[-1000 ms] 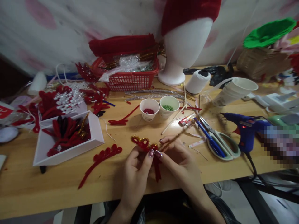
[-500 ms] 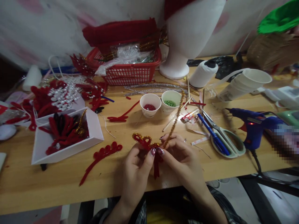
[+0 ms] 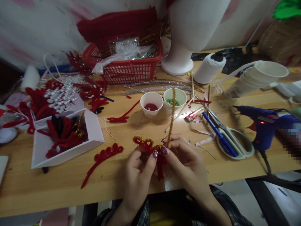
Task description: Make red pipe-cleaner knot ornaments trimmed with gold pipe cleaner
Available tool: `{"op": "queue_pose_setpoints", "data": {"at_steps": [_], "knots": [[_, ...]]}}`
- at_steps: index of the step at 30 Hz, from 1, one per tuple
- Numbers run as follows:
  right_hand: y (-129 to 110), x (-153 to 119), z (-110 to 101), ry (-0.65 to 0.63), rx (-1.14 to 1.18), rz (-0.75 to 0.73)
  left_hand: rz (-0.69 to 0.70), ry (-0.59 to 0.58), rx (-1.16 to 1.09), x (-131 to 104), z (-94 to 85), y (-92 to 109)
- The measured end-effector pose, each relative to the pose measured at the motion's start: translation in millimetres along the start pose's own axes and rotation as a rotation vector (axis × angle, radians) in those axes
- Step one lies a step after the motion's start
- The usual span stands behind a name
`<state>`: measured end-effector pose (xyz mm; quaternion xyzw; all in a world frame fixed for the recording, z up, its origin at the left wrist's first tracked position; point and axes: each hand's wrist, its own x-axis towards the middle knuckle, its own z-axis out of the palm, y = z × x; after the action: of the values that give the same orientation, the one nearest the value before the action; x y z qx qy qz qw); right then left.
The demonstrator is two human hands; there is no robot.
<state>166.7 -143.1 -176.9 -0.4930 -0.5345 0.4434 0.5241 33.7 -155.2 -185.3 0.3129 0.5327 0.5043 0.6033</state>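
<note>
Near the table's front edge, my left hand (image 3: 138,169) pinches a looped red fuzzy piece (image 3: 160,171) edged with gold tinsel. My right hand (image 3: 185,160) is closed beside it, thumb and fingers on the gold tinsel stem (image 3: 172,119), whose free end stands up past the cups. Both thumbs nearly meet at the piece's middle, and its lower red part hangs between the hands. Fingers hide part of the join. Left of my left hand, a scalloped red piece (image 3: 107,153) lies on the wood.
Behind the hands are cups of red beads (image 3: 150,107) and green beads (image 3: 172,102). A white box (image 3: 68,153) of red pieces lies left. Scissors (image 3: 242,142), a blue pen (image 3: 219,135) and a blue glue gun (image 3: 263,125) lie right. A red basket (image 3: 131,70) stands behind.
The gold stem has swung from leaning right to nearly upright. My thumbs have parted slightly. The view has shifted a little, while both hands stay on the piece.
</note>
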Motion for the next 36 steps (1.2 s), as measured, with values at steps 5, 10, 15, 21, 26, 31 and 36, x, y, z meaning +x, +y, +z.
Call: {"op": "queue_pose_setpoints", "data": {"at_steps": [5,10,15,21,26,31,36], "knots": [[-2,2,-2,-0.008,-0.001,-0.001,0.012,-0.02,-0.075,-2,0.5,1],[-5,5,-5,-0.015,0.03,0.038,0.011,-0.038,-0.072,-1,-1.1,0],[-4,5,-4,-0.031,0.07,0.046,0.005,-0.033,-0.054,0,-1.5,-2],[-5,2,-7,-0.011,0.076,0.054,0.02,-0.01,0.006,1,0.7,-1],[-6,1,-12,-0.021,0.021,0.047,0.007,0.003,-0.02,0,-1.1,1],[-4,1,-12,-0.015,0.096,0.024,0.017,-0.022,-0.058,-2,-2.8,3],[-5,-2,-11,-0.034,0.148,0.025,-0.048,-0.082,-0.119,-5,0.7,4]]}}
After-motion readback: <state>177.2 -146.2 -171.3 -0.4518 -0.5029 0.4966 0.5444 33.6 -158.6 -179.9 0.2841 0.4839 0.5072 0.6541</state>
